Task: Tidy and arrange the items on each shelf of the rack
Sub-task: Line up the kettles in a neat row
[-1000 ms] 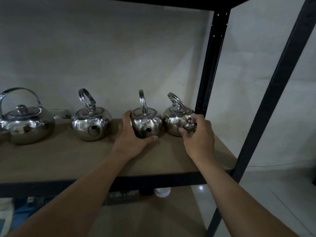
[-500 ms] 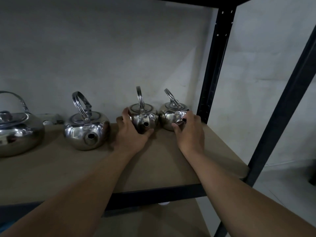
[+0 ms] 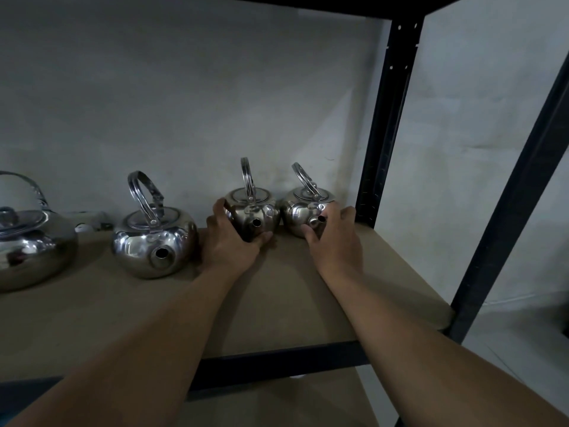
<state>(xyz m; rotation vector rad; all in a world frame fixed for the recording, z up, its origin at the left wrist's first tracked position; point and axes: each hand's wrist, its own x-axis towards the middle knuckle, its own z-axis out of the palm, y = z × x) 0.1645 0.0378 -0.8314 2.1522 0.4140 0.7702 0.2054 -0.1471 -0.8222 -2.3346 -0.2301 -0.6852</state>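
Across the brown shelf (image 3: pixel 277 303), both forearms reach toward the rear post (image 3: pixel 388 134). Left hand (image 3: pixel 229 241) cups the third kettle (image 3: pixel 252 215); right hand (image 3: pixel 335 238) grips the fourth kettle (image 3: pixel 303 212), nearest that post. Farther from the post stand a medium kettle (image 3: pixel 154 245) and a large kettle (image 3: pixel 27 241).

We face a plain grey wall (image 3: pixel 184 87), dim and unevenly lit, with soft shadows falling across it. A black metal rack stands before it: a punched upright (image 3: pixel 389 118) rises at the shelf's back right corner, a second post (image 3: pixel 511 211) slants up from its front right corner, and a dark beam (image 3: pixel 323 4) crosses overhead. The brown shelf (image 3: pixel 292 303) has a black front rail (image 3: pixel 277 363). At far right we see pale floor (image 3: pixel 508 380).
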